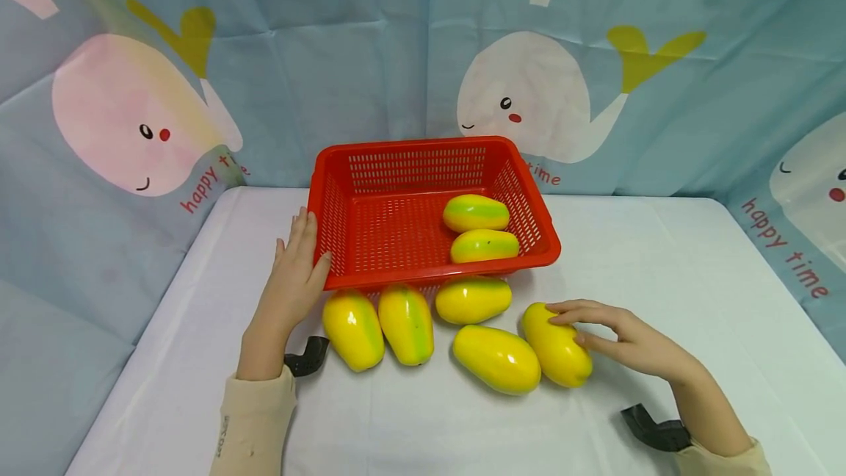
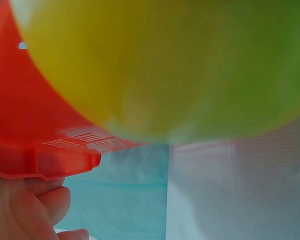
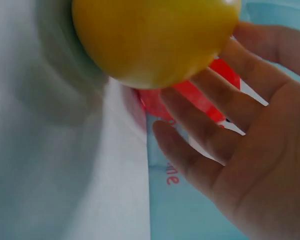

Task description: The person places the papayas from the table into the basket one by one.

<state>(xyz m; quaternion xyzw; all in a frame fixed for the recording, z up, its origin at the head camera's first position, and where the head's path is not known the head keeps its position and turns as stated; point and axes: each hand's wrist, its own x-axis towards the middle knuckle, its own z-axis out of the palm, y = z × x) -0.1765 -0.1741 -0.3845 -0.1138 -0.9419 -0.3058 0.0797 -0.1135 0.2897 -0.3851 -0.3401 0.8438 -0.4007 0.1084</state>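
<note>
My left hand [image 1: 291, 275] rests along the left side of a red plastic basket [image 1: 432, 275], fingers straight against its outer wall and thumb at the front corner. In the left wrist view the fingers [image 2: 55, 202] lie beside the rim. On the right, my right hand [image 1: 624, 336] touches a yellow papaya [image 1: 555, 347] on the table, fingertips on its top and right side. The right wrist view shows those fingers [image 3: 230, 105] spread and loosely extended beside the papaya [image 3: 155, 40]. Inside the basket, two yellow-green papayas [image 1: 476, 213] lie at the right end.
More papayas lie on the white table [image 1: 396, 424] before the basket: two side by side [image 1: 406, 325] at left, one [image 1: 473, 300] close under the front rim, another [image 1: 497, 360] against the touched one. A blue whale-print cloth [image 1: 370, 72] hangs behind. Black wrist mounts [image 1: 654, 428] stick out from both forearms.
</note>
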